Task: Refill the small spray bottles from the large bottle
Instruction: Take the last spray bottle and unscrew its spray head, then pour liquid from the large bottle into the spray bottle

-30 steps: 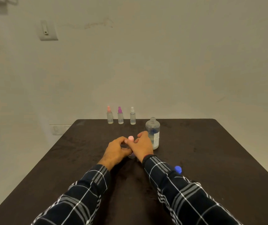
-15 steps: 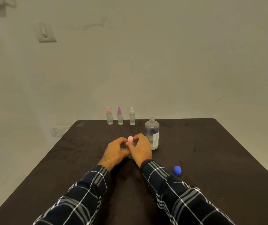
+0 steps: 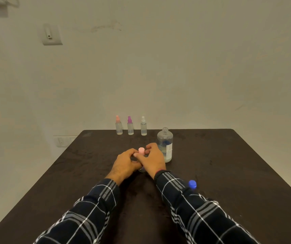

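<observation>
Dark table (image 3: 229, 164) against beige wall (image 3: 176, 67).

Small spray bottle (image 3: 142, 169) body mostly hidden behind both hands; large bottle (image 3: 165, 145) label text too small to read.

Both hands meet near the centre of the table (image 3: 238, 164). The left hand (image 3: 125, 164) grips the body of the upright pink-capped spray bottle (image 3: 141, 151), and the right hand (image 3: 153, 161) curls its fingers round the pink top. The large bottle (image 3: 165, 147) stands uncapped just behind the right hand. Three small spray bottles (image 3: 130, 127) stand in a row at the far edge. A blue cap (image 3: 192, 184) lies beside the right sleeve (image 3: 185, 206).
</observation>
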`<state>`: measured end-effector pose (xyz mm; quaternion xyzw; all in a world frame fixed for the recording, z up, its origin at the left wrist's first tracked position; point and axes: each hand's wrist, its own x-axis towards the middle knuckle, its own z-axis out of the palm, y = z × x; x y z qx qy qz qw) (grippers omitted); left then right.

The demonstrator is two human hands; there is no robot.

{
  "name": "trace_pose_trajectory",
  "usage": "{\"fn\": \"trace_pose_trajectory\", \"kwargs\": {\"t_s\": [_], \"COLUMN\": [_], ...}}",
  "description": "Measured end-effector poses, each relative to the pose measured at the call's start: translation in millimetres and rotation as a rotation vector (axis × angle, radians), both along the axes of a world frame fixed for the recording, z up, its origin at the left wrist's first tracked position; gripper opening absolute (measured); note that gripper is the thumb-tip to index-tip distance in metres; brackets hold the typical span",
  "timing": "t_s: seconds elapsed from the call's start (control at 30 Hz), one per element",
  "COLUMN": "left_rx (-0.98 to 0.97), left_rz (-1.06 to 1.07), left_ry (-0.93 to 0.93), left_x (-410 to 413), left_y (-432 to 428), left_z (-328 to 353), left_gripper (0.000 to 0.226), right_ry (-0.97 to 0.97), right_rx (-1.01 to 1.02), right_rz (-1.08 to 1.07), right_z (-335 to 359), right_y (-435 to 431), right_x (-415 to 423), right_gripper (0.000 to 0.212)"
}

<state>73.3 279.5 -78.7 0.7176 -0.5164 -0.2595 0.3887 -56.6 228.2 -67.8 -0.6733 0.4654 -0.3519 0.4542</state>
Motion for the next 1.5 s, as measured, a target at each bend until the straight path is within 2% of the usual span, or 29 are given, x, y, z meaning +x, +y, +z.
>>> {"fn": "trace_pose_trajectory", "kwargs": {"t_s": [0.07, 0.17, 0.27, 0.37, 0.4, 0.47, 0.6, 0.7, 0.77, 0.87, 0.93, 1.03, 1.1, 1.17, 1.27, 1.37, 1.5], "left_rx": [0.003, 0.003, -0.003, -0.001, -0.002, -0.016, -0.055, -0.043, -0.023, -0.004, -0.003, -0.009, -0.005, -0.004, 0.009, 0.004, 0.006], "left_rz": [0.005, 0.002, 0.005, 0.011, 0.008, 0.0, 0.012, 0.012, 0.014, 0.021, 0.022, 0.021, 0.019, 0.019, 0.025, 0.031, 0.045], "left_ry": [0.012, 0.003, -0.041, -0.053, -0.052, -0.044, -0.078, -0.085, -0.074, -0.047, -0.04, -0.034, -0.04, -0.043, -0.056, -0.057, -0.06], "left_x": [-1, -1, -1, -1, -1, -1, -2, -2, -3, -2, -3, -3, -3, -3, -2, -3, -6], "left_y": [0, 0, -1, -1, -1, 0, 3, 2, 1, 1, 2, 2, 2, 1, 1, 2, 4], "left_z": [0, -2, -2, -2, -1, -2, -2, 0, 0, 0, 0, 2, 3, 3, 2, 2, 3], "left_gripper": [0.027, 0.028, 0.028, 0.028, 0.029, 0.029, 0.029, 0.029, 0.029, 0.029, 0.03, 0.03, 0.029, 0.029, 0.03, 0.03, 0.03], "right_ry": [0.002, 0.018, -0.047, -0.106, -0.053, 0.173, 0.637, 0.77, 0.693, 0.249, 0.072, 0.15, 0.108, 0.075, 0.066, 0.097, 0.378], "right_rx": [-0.011, -0.076, -0.17, -0.223, -0.229, -0.209, -0.124, -0.171, -0.208, -0.264, -0.285, -0.16, -0.092, -0.081, -0.07, -0.172, -0.409], "right_rz": [-0.066, -0.015, 0.023, -0.092, -0.146, -0.195, -0.076, -0.005, -0.038, -0.293, -0.45, -0.356, -0.218, -0.133, -0.114, -0.096, -0.101], "right_z": [0, 0, 3, 7, 6, 3, -2, 0, 4, 10, 11, 13, 14, 12, 11, 11, 5], "right_y": [0, 1, 3, 11, 14, 18, 23, 22, 20, 16, 6, -21, -36, -45, -51, -46, -32], "right_x": [2, -2, -9, -16, -19, -27, -38, -39, -42, -50, -54, -57, -58, -57, -54, -47, -41], "right_gripper": [0.031, 0.014, 0.02, 0.023, 0.023, 0.021, 0.029, 0.032, 0.039, 0.034, 0.045, 0.092, 0.102, 0.092, 0.075, 0.066, 0.067]}}
